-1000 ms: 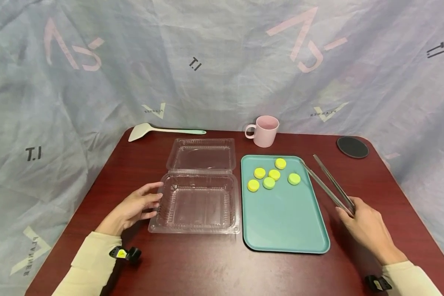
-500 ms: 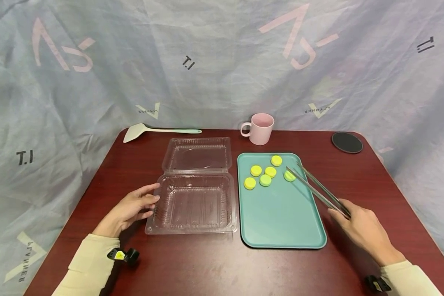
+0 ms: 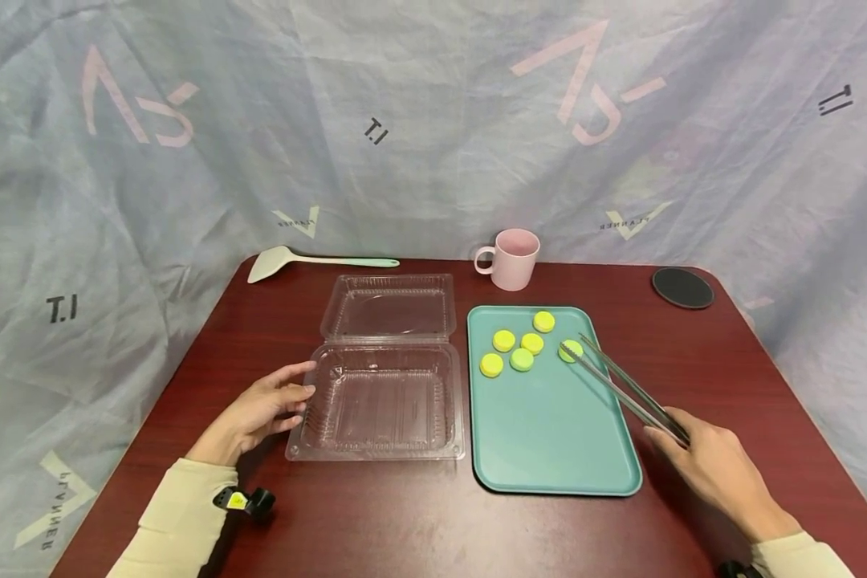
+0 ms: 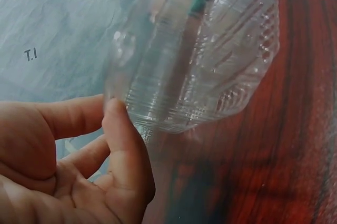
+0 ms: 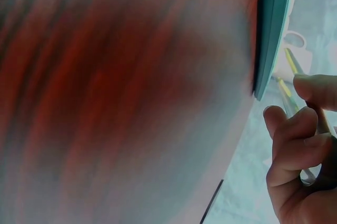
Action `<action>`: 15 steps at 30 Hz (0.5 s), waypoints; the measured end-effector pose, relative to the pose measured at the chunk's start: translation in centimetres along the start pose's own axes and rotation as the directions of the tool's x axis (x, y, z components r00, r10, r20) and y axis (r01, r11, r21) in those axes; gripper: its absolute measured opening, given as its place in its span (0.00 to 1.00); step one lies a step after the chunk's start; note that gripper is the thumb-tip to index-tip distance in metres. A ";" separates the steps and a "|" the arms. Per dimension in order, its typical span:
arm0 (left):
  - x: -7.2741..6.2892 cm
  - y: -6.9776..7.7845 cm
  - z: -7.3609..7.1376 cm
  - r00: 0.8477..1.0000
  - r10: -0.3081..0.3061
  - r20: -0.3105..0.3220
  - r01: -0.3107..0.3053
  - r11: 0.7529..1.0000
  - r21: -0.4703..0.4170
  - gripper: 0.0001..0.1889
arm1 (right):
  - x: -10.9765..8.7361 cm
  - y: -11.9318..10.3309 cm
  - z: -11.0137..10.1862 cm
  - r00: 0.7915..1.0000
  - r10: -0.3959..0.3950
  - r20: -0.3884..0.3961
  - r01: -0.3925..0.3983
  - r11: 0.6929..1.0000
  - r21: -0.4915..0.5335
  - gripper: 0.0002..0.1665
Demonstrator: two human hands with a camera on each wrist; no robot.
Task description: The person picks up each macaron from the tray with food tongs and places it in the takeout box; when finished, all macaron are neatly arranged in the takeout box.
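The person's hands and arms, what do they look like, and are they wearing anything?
The left hand and right hand are bare, with no gloves. The long cream-coloured left sleeve and matching right sleeve stop near the wrists. A small black wrist gadget on the left has a yellow label; its marking is too small to read.

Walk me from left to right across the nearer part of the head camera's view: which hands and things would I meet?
The person's bare left hand → the clear, hinged plastic container → the rectangular teal tray → the person's bare right hand.
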State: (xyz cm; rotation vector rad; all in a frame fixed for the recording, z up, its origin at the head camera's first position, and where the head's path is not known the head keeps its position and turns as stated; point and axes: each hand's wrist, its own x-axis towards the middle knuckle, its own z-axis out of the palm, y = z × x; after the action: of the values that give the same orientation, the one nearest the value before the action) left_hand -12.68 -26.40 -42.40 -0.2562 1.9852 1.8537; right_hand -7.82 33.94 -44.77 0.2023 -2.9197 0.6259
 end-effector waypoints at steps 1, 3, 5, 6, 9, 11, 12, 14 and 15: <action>0.0 -0.1 0.0 1.000 -0.001 -0.001 0.001 1.000 -0.001 0.34 | 0.0 0.0 0.0 1.000 -0.006 0.001 0.006 1.000 -0.003 0.17; 0.1 -0.2 0.1 1.000 -0.004 0.000 0.004 1.000 -0.005 0.33 | 0.0 -0.1 0.0 1.000 -0.022 -0.003 0.022 1.000 -0.009 0.15; 0.1 -0.2 0.2 1.000 -0.006 -0.003 0.006 1.000 -0.006 0.33 | -0.1 -0.1 0.1 0.999 -0.032 -0.004 0.032 0.999 -0.013 0.12; 0.1 -0.2 0.2 1.000 -0.006 -0.005 0.006 1.000 -0.006 0.33 | -0.1 -0.1 0.1 0.999 -0.036 -0.003 0.036 0.999 -0.014 0.12; 0.1 -0.1 0.2 1.000 -0.006 -0.006 0.006 1.000 -0.005 0.33 | -0.1 -0.1 0.1 0.999 -0.044 -0.004 0.044 0.999 -0.020 0.11; 0.1 -0.1 0.1 1.000 -0.006 -0.007 0.006 1.000 -0.004 0.33 | -0.1 -0.1 0.1 0.999 -0.045 -0.003 0.045 0.999 -0.022 0.10; 0.1 0.0 0.1 1.000 -0.006 -0.007 0.006 1.000 -0.004 0.33 | -0.1 0.0 0.1 0.999 -0.045 -0.004 0.045 0.999 -0.022 0.10; 0.1 0.0 0.1 1.000 -0.008 -0.007 0.007 1.000 -0.004 0.33 | -0.1 0.0 0.1 0.999 -0.049 -0.006 0.048 0.999 -0.023 0.10; 0.1 0.0 0.1 1.000 -0.008 -0.008 0.008 1.000 -0.004 0.33 | 0.0 0.0 0.1 0.999 -0.050 -0.006 0.050 0.998 -0.023 0.10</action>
State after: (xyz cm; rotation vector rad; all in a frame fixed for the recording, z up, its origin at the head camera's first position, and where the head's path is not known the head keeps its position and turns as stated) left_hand -12.76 -26.31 -42.43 -0.2723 1.9830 1.8544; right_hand -7.78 33.88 -44.84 0.2688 -2.9040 0.5843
